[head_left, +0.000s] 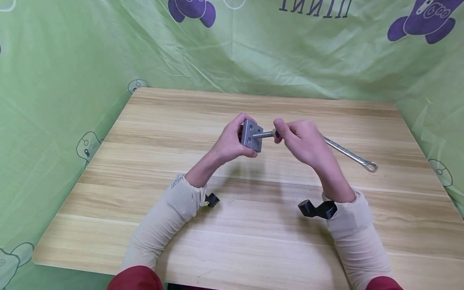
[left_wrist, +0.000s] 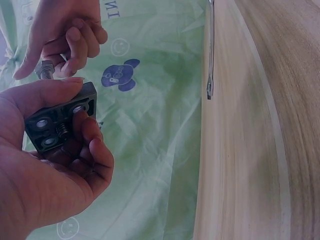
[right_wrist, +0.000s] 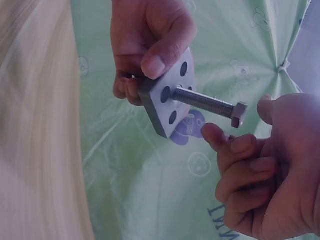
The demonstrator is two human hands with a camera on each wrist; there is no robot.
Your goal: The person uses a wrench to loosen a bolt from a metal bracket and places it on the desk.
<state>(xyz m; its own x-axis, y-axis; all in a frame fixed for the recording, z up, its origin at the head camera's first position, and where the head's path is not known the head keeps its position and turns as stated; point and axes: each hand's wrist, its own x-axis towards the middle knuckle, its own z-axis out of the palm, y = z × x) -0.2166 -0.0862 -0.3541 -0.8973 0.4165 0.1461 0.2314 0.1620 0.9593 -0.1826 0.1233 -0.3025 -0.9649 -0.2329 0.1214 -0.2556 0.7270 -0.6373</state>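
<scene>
My left hand [head_left: 232, 141] grips a square grey metal plate [head_left: 249, 136] by its edges, above the table. Several round holes pierce the plate, and in the left wrist view its back looks dark and recessed. A long hex bolt [right_wrist: 207, 103] sits in the plate's central hole; most of its threaded shank sticks out towards my right hand [head_left: 304, 141]. That hand is at the bolt head [right_wrist: 239, 115], thumb and index finger on either side. The right wrist view shows gaps between these digits and the head; the other fingers are loosely curled.
A combination wrench [head_left: 351, 154] lies on the wooden table [head_left: 145, 133], to the right of and partly behind the right hand. Black camera mounts [head_left: 314, 209] stick out from both wrists. Green printed cloth [head_left: 272, 60] hangs around the table.
</scene>
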